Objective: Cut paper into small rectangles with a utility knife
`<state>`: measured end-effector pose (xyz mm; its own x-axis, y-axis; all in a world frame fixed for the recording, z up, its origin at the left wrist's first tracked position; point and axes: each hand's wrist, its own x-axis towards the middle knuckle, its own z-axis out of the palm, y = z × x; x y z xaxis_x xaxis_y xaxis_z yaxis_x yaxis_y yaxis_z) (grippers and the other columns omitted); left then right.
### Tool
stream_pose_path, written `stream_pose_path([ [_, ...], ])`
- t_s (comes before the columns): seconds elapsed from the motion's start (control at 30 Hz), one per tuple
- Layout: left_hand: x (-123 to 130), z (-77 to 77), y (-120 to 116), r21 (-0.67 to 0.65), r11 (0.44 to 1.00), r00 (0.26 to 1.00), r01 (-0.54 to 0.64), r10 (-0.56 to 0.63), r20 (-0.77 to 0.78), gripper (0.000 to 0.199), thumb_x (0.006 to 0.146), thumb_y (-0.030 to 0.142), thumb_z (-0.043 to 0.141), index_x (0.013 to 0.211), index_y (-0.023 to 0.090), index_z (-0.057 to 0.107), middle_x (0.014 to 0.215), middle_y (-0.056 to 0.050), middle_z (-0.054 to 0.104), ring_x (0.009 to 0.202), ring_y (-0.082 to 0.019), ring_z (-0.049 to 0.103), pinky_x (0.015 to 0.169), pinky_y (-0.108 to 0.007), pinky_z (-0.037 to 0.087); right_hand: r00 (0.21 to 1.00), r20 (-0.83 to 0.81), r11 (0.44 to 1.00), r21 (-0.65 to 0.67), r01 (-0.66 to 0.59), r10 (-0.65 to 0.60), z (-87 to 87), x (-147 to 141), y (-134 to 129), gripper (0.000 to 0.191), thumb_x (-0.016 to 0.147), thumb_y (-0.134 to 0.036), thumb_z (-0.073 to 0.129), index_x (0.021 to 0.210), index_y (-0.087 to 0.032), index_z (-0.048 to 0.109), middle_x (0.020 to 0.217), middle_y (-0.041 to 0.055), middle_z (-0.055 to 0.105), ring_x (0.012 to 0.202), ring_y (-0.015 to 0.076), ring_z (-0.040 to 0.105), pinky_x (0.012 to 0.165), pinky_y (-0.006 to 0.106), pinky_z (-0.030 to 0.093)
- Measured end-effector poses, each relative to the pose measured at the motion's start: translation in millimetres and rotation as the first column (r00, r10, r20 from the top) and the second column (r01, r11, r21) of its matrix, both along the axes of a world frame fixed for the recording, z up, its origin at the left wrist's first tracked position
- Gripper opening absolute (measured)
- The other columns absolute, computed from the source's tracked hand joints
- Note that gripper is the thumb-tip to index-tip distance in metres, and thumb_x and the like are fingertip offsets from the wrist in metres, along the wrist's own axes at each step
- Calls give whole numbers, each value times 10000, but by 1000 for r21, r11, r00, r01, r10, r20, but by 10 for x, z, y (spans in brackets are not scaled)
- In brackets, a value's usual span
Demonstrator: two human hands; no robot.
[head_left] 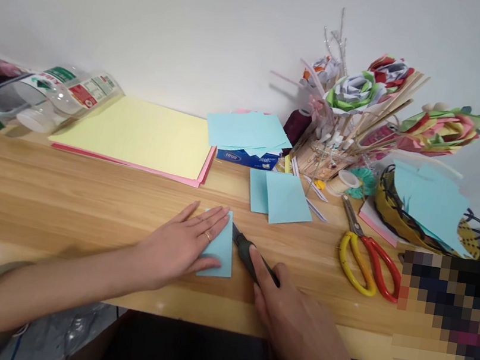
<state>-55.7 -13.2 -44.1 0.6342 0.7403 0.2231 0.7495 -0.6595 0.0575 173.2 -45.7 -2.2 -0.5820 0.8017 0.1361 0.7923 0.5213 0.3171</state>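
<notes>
My left hand (187,244) lies flat on a small light-blue sheet of paper (223,259), fingers stretched out, with a ring on one finger. The hand covers much of the sheet. In my right hand (281,297) is a dark-handled utility knife (249,255), its blade tip at the sheet's upper right edge. Whether the blade is inside a fold, I cannot tell. Just beyond, two blue paper pieces (290,199) overlap on the wooden table (163,210). To the right lie scissors (360,246) with one yellow and one red handle, partly spread.
A stack of yellow and pink paper (138,135) lies at the back left, beside plastic bottles (73,92). Blue sheets (247,130) rest on a blue box (247,158). Paper flowers (356,92) stand in a holder; a basket (396,218) holds more blue paper.
</notes>
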Motion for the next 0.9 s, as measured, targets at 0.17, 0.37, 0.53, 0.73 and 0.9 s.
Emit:
stream_pose_path([
  [0.17,-4,16,5,-3,1000,1000,9,-9,2,670,950,540,214,1442,89,150,1454,-148,314,1341,-241,318,1090,-434,221,1000,-1,1000,16,5,-5,-3,-26,59,497,756,-260,610,1248,-229,555,743,-5,636,348,108,541,293,246,248],
  [0.37,-2,17,1,-42,999,1000,7,-6,11,675,948,526,274,1447,95,132,1460,-152,297,1352,-245,293,1095,-447,226,991,71,981,-154,121,-111,48,-84,203,510,830,-252,538,1334,-230,466,809,27,639,411,154,596,310,265,258],
  [0.53,-9,80,7,-146,989,998,-8,18,65,700,933,493,385,1454,139,82,1479,-146,267,1364,-246,267,1095,-506,208,989,19,931,-337,141,-143,128,-47,327,510,879,-232,447,1384,-190,387,873,55,633,534,192,647,388,283,402],
  [0.73,-102,218,10,-212,977,939,-13,84,334,486,972,347,357,1419,214,225,1470,-101,322,1379,-208,234,1092,-504,224,932,-321,977,-183,110,-166,139,312,305,456,946,-287,269,1372,-166,378,896,78,638,556,163,616,426,271,448],
  [0.9,-116,249,-79,-133,966,946,224,-183,269,347,951,269,421,1294,232,453,1418,-73,419,1358,-208,290,1107,-474,195,887,-223,913,-35,407,-404,78,637,297,465,939,-335,301,1348,-145,411,922,103,634,564,194,605,381,292,392],
])
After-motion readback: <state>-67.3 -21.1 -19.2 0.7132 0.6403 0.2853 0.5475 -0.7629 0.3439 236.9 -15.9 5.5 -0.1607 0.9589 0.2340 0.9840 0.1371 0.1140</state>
